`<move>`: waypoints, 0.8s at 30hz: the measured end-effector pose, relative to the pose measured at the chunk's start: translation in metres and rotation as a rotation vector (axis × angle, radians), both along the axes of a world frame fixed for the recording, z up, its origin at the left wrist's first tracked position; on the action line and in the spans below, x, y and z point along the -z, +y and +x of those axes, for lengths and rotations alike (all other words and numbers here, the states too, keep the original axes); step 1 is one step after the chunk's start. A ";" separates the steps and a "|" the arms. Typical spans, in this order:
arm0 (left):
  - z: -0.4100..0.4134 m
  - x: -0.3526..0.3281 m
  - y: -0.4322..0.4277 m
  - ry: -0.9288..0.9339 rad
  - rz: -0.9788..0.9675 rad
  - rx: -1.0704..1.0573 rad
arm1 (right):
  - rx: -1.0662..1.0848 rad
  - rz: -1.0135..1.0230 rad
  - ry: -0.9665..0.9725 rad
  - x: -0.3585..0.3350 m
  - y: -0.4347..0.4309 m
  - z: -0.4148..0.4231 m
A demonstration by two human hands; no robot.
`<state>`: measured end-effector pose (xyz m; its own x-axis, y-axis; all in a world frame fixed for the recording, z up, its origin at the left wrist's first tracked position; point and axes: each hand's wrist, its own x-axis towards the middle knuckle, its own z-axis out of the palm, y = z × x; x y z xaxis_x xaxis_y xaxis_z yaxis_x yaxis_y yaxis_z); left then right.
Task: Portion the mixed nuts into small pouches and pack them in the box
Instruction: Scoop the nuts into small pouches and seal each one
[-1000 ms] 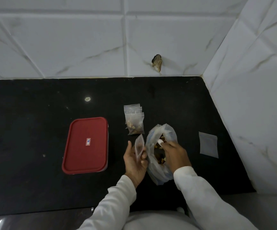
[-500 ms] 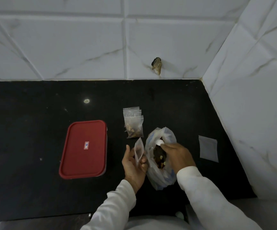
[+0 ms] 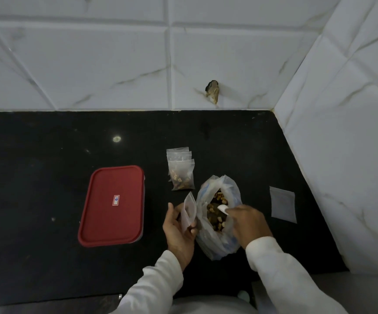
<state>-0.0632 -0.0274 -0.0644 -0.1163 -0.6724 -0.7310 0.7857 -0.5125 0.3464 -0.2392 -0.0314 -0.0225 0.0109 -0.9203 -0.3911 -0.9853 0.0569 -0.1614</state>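
The right hand (image 3: 248,220) reaches over the mouth of the big plastic bag (image 3: 215,247), its fingers curled round a small white scoop (image 3: 222,208), of which only the tip shows, just above the mixed nuts (image 3: 215,219) inside. The left hand (image 3: 179,226) is just beside the bag on its left. It pinches an empty pouch (image 3: 189,210) between thumb and fingers and holds it upright, with its top edge near the bag's rim. The bag lies open on the black worktop (image 3: 47,155), and the nuts fill its middle.

Beyond the hands, just past the bag's far edge, three filled pouches (image 3: 180,172) lie in an overlapping stack, and the nearest shows brown nuts through the plastic. To the right of the bag, apart from it, a flat empty pouch (image 3: 282,205) lies on the worktop near the side wall. To the left, well apart from the left hand, sits the box (image 3: 113,205) with its red lid on and a small sticker in the middle. White marbled tiles (image 3: 93,64) rise behind the worktop, and one has a chipped hole (image 3: 212,91).
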 end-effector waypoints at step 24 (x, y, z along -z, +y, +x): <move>-0.027 -0.009 -0.007 -0.277 0.051 -0.155 | 0.548 0.112 -0.694 0.003 0.021 0.029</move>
<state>-0.0898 -0.0348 -0.0550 0.1928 -0.6285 -0.7535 0.7353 -0.4160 0.5350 -0.2105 -0.0103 -0.0255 -0.1521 -0.8225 -0.5481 -0.4974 0.5429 -0.6767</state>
